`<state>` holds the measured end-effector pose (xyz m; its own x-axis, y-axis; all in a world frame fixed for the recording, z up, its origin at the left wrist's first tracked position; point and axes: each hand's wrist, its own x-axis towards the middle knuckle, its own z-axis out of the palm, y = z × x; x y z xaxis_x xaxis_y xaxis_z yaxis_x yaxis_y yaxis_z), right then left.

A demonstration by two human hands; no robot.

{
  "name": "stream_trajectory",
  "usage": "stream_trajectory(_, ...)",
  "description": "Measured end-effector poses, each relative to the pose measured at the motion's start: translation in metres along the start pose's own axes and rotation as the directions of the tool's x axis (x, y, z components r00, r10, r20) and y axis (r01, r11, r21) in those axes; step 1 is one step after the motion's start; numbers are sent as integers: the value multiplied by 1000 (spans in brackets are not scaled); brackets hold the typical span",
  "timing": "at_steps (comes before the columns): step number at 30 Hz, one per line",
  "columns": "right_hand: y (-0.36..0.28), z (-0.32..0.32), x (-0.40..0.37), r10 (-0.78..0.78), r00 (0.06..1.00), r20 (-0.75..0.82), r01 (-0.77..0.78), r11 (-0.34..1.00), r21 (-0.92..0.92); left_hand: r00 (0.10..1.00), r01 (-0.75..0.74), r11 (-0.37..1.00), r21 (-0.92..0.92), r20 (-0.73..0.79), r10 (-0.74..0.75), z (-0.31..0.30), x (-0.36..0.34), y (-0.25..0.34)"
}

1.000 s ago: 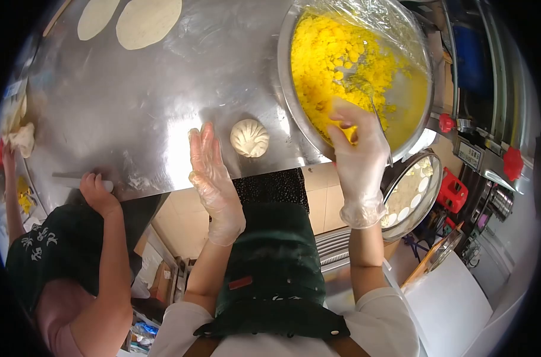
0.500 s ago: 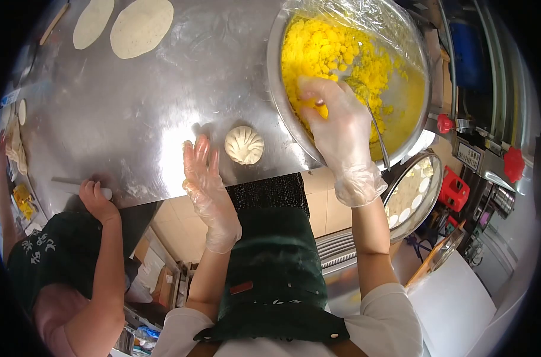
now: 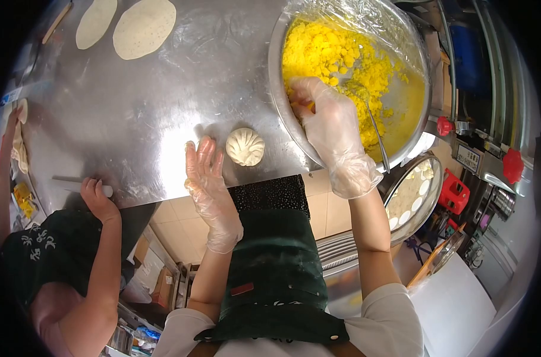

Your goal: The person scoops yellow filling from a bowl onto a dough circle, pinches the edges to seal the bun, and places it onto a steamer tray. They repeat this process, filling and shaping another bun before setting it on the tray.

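Note:
My left hand [image 3: 208,193], in a clear plastic glove, is held palm up with its fingers stretched at the front edge of the metal table [image 3: 217,77]; nothing rests on it. Just right of its fingertips sits a pleated dough bun [image 3: 245,147]. My right hand [image 3: 333,122], gloved too, reaches into a big steel bowl [image 3: 274,65] of crumbly yellow filling [image 3: 318,47]. Its fingers are curled at the bowl's left side, with some yellow showing between thumb and fingers; the fingertips are partly hidden. A metal spoon [image 3: 377,134] leans in the bowl beside it.
Flat dough rounds [image 3: 144,28] lie at the table's back left. A co-worker's hand [image 3: 98,199] is on a rolling pin [image 3: 80,185] at left. Plastic wrap [image 3: 371,18] covers the bowl's back. A round tray [image 3: 410,199] with white pieces stands below right.
My right hand has shifted slightly left toward the bowl's near-left wall, its fingers curling closer together. My left hand stays open in nearly the same place.

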<state>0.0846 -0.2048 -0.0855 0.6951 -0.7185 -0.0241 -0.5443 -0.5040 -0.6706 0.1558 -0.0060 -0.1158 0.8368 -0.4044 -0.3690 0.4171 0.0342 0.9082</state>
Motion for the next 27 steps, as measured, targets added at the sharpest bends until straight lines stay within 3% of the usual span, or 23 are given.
stream_trajectory(7, 3, 0, -2, 59, 998, 27, -61, 996, 61, 1000, 16, 1000, -2, -3, -16, 1, -1, 0)
stream_trajectory(13, -5, -5, -6, 231, 972, 39, -230, 910, 346, 1000, 12, 1000, -9, -19, -12, 4, -2, 4)
stream_trajectory(16, -6, -6, -7, 243, 969, -49, -218, 930, 296, 1000, 1, 1000, -8, -29, -1, 4, -2, 6)
stream_trajectory(19, -11, -14, -5, 382, 923, -48, -312, 814, 490, 1000, -21, 1000, -19, -19, 21, -1, -2, 1)
stream_trajectory(23, -17, -23, -5, 430, 902, -24, -335, 734, 590, 999, -42, 999, 20, -7, 42, -7, -1, 3)
stream_trajectory(26, -45, -27, -22, 440, 896, -52, -317, 719, 619, 934, -344, 897, 275, 195, 299, -15, -1, -3)
stream_trajectory(27, -54, -24, -33, 365, 927, -84, -250, 769, 589, 904, -425, 820, 383, 233, 360, -18, 1, -4)
